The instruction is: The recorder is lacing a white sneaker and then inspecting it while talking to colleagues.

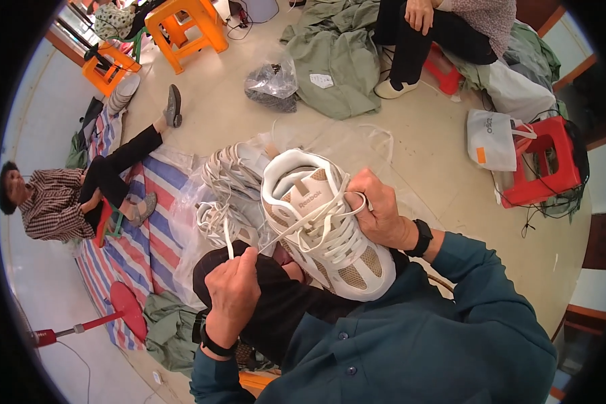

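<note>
A white and tan sneaker (pixel 327 222) rests on my lap, its toe pointing toward me. Cream shoelaces (pixel 322 220) run through its eyelets and cross over the tongue. My left hand (pixel 233 289) is closed in a pinch on one lace end, pulled out to the left and below the shoe. At the collar's right side my right hand (pixel 378 210) pinches the other part of the lace, with a loop showing by the thumb. Just left of the held sneaker, more sneakers (pixel 234 174) of the same colours lie on clear plastic.
A striped sheet (pixel 156 182) covers the floor at left, where a person (pixel 67 195) sits. Another person (pixel 444 34) sits at the far right. Green cloth (pixel 337 71) and a plastic bag (pixel 273 87) lie ahead. A red stool (pixel 542 161) with a white bag (pixel 491 140) stands right.
</note>
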A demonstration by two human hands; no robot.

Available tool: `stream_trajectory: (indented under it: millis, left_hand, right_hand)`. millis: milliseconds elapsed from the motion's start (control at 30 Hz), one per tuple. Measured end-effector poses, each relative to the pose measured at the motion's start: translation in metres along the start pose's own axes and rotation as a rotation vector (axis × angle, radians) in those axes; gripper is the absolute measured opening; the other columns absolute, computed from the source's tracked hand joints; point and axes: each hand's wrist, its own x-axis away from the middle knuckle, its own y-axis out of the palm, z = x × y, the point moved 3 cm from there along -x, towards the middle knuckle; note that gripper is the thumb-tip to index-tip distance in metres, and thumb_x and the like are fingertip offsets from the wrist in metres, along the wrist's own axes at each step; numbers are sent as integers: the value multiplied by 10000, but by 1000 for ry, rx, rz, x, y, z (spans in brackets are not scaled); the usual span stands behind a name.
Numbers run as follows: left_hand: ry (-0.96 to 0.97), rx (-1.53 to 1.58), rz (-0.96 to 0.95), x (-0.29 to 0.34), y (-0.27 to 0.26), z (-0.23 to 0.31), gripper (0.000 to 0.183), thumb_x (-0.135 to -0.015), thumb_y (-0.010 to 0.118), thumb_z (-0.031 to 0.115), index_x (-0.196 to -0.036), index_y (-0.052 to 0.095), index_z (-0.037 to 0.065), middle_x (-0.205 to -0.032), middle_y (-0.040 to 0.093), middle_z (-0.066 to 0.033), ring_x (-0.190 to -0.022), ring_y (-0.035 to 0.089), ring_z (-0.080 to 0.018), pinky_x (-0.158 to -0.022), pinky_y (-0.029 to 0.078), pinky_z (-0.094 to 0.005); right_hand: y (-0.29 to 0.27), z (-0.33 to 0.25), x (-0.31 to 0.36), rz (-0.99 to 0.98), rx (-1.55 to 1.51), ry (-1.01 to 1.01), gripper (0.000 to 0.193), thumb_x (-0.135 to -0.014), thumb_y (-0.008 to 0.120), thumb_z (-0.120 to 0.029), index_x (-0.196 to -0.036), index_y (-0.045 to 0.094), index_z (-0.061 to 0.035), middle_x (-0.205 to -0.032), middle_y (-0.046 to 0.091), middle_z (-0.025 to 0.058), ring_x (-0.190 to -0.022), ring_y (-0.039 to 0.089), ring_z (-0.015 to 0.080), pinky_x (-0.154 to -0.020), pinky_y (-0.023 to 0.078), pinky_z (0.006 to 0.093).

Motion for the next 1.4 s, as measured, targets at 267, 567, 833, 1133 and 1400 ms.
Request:
stream_trajectory:
  millis: [267,567,833,1133,1400]
  left_hand:
    - [-80,-6,123,7,-5,3,215,-753,590,-59,-960,612,-5,-618,536,-104,-552,555,-255,-516,432,-346]
    - [-173,58,182,-18,-2,40,293,-726,640,-27,-1009,574,7,-926,610,-161,-834,608,-319,-680,491,-368]
    - [-398,388,210,-24,35,50,187,-750,645,1,-911,551,9,-793,591,-100,-645,567,-181,-585,465,-281]
    - [-471,384,334,-38,45,55,173,-736,671,33,-832,527,24,-676,534,-88,-558,554,-201,-524,448,-311]
    - [-515,295,370,-45,44,62,135,-765,627,51,-810,505,19,-660,504,-96,-533,522,-226,-510,433,-331]
  right_hand:
    - [-3,4,4,-22,-9,36,60,-890,534,-35,-920,485,-19,-765,502,104,-562,498,234,-523,414,317]
    - [-6,3,5,-35,-60,42,156,-875,519,-24,-1014,447,-13,-775,518,110,-548,498,186,-524,414,301]
    - [-7,8,2,-40,-158,116,294,-870,497,27,-1157,467,-31,-796,588,105,-659,576,185,-614,462,286]
    - [-9,17,-12,-192,-191,130,106,-856,545,-11,-955,509,-29,-773,568,122,-650,562,255,-607,453,325]
    - [-18,8,-18,-99,-11,-43,72,-875,513,-21,-917,454,-19,-884,527,143,-745,554,331,-623,453,358]
